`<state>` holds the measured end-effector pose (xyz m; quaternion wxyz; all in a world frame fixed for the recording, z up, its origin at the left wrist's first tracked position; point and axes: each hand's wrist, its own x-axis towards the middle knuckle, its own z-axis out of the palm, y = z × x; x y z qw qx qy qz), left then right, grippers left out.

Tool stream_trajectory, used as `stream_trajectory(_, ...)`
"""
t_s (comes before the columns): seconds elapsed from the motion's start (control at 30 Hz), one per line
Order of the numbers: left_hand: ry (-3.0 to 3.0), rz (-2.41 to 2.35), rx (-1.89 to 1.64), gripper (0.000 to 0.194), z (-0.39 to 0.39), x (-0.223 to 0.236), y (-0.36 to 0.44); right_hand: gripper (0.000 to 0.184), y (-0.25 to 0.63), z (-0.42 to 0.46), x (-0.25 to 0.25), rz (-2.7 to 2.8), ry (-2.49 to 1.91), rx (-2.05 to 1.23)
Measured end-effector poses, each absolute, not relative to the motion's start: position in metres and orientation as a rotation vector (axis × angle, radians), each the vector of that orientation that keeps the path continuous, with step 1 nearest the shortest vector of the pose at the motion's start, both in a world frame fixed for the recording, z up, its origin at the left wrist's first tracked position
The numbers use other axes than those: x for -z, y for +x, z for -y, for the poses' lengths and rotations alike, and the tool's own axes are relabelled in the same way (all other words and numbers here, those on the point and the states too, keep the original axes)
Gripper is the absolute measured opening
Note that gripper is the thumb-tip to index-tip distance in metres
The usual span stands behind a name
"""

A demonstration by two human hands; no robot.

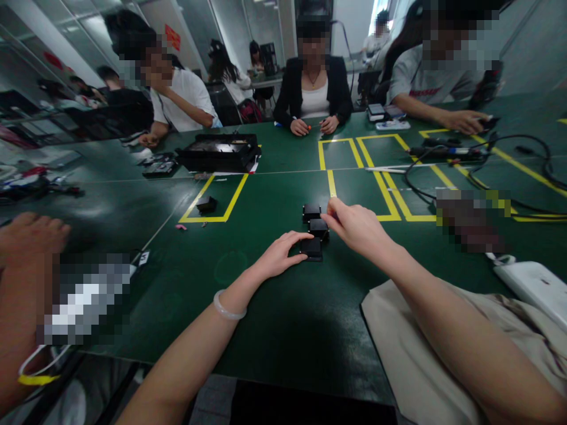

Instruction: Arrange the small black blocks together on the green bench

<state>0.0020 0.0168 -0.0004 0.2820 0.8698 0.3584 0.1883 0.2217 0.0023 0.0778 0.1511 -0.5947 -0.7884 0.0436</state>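
Three small black box-shaped pieces stand in a near-straight line on the green table: a far box [312, 211], a middle box [318, 227] and a near box [312, 247]. My left hand [280, 255], with a pale bracelet at the wrist, has its thumb and fingers around the left side of the near box. My right hand [357, 224] is closed with its fingers curled at the right of the boxes. Its thumb tip reaches the middle box's edge; whatever is between the fingers is hidden.
Yellow tape rectangles [388, 195] mark the table [266, 330]. A black case [219, 152] and another small black box [206, 204] lie to the left. Cables [416, 177], a beige cloth bag [390, 330] and a white power strip [531, 283] are at right. Several people sit around.
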Motion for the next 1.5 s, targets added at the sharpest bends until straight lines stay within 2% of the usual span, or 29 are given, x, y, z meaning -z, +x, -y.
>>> stream_trajectory(0.17, 2.335, -0.932, -0.508, 0.046, -0.0181, 0.0017, 0.0009, 0.020, 0.2218, -0.0011, -0.0758, 2.310, -1.654, -0.033)
stream_trajectory(0.4, 2.337, -0.928, -0.522, 0.046, -0.0187, 0.0032, 0.0003, 0.029, 0.2173, -0.0001, -0.0720, 2.311, -1.687, 0.084)
stream_trajectory(0.73, 2.348, -0.919, -0.526, 0.046, -0.0182, 0.0016, 0.0008, 0.022, 0.2161, 0.0013, -0.0730, 2.272, -1.615, -0.040)
stream_trajectory(0.9, 2.342, -0.910, -0.535, 0.045, -0.0182, 0.0024, 0.0013, 0.029, 0.2154, 0.0007, -0.0736, 2.294, -1.709, 0.035)
stream_trajectory(1.2, 2.341, -0.916, -0.538, 0.045, -0.0169, 0.0007, 0.0011, 0.021, 0.2176, 0.0007, -0.0752, 2.267, -1.644, -0.089)
stream_trajectory(1.37, 2.346, -0.930, -0.527, 0.047, -0.0170, 0.0011, 0.0005, 0.031, 0.2176, -0.0012, -0.0754, 2.279, -1.736, -0.004)
stream_trajectory(1.5, 2.345, -0.931, -0.531, 0.047, -0.0170, 0.0018, 0.0003, 0.026, 0.2187, -0.0025, -0.0743, 2.280, -1.755, 0.026)
